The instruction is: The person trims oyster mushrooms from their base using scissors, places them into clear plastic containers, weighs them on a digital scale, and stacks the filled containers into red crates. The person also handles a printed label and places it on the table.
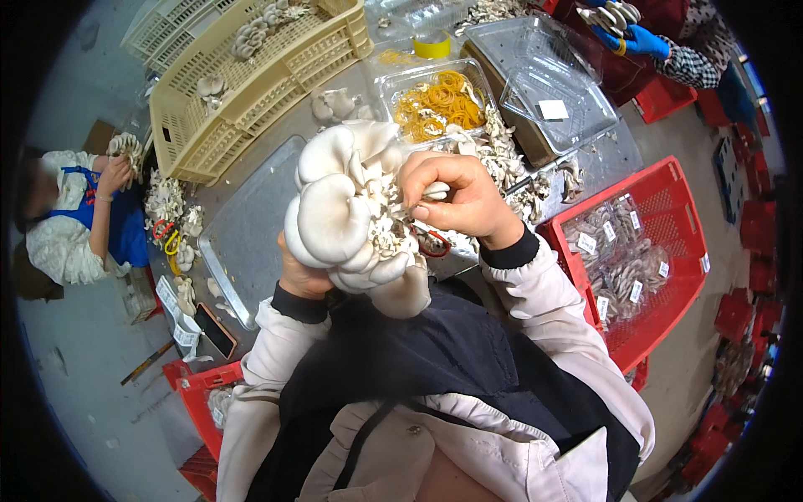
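A large cluster of pale oyster mushrooms (335, 219) is held up in front of my chest. My left hand (304, 270) grips it from below on the left, its fingers mostly hidden behind the caps. At the cluster's right side, my right hand (455, 191) pinches a small oyster mushroom (436, 191) between thumb and fingers. Whether that small piece is still joined to the cluster, I cannot tell. A red scissor handle (437, 245) shows just under my right hand; the rest of the scissors is hidden. Beneath the cluster lies a metal tray (251, 226) on the table.
Behind are a beige crate (263, 106), a clear box of yellow rubber bands (439, 103) and yellow tape (432, 45). Mushroom trimmings (495, 150) lie rightward, near a red crate (652, 314) of packed mushrooms. A phone (215, 331) lies left. Two co-workers (122, 207) (640, 44) handle mushrooms.
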Tool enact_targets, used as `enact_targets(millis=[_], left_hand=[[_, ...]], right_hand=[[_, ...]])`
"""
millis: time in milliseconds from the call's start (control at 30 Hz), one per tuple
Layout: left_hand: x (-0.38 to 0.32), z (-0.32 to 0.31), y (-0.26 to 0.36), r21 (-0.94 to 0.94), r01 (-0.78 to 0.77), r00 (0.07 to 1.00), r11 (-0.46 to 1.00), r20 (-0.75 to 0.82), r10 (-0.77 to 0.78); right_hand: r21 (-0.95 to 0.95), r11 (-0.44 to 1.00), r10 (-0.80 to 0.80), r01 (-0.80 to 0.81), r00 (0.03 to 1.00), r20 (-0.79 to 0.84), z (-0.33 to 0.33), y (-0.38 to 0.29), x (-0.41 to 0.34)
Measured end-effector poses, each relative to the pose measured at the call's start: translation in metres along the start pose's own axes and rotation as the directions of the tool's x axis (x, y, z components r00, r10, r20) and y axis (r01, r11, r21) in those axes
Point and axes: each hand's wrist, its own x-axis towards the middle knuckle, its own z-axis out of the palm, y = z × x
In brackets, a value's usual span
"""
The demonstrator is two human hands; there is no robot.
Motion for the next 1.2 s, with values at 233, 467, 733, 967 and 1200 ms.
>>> enact_targets(millis=[233, 467, 733, 967, 1200], left_hand=[[0.002, -0.003, 0.008, 0.113, 0.015, 0.994, 0.993, 0.104, -0.027], [0.014, -0.021, -0.001, 0.152, -0.036, 0.996, 0.988, 0.088, 0.023], [0.019, -0.015, -0.001, 0.152, -0.096, 0.995, 0.984, 0.024, 0.093], [0.020, -0.001, 0.006, 0.194, -0.138, 0.983, 0.971, 0.147, 0.111], [0.021, 0.008, 0.001, 0.125, -0.100, 0.985, 0.987, 0.156, 0.080]], right_hand=[[-0.510, 0.840, 0.053, -0.183, 0.964, -0.259, 0.027, -0.017, 0.001], [-0.636, 0.741, 0.081, -0.215, 0.969, -0.233, 0.026, -0.006, 0.009], [-0.642, 0.745, 0.062, -0.179, 0.978, -0.200, 0.025, -0.010, 0.025], [-0.364, 0.885, 0.283, -0.290, 0.956, -0.075, 0.009, -0.019, 0.037], [0.216, 0.746, 0.620, -0.630, 0.775, 0.123, 0.000, -0.028, 0.038]])
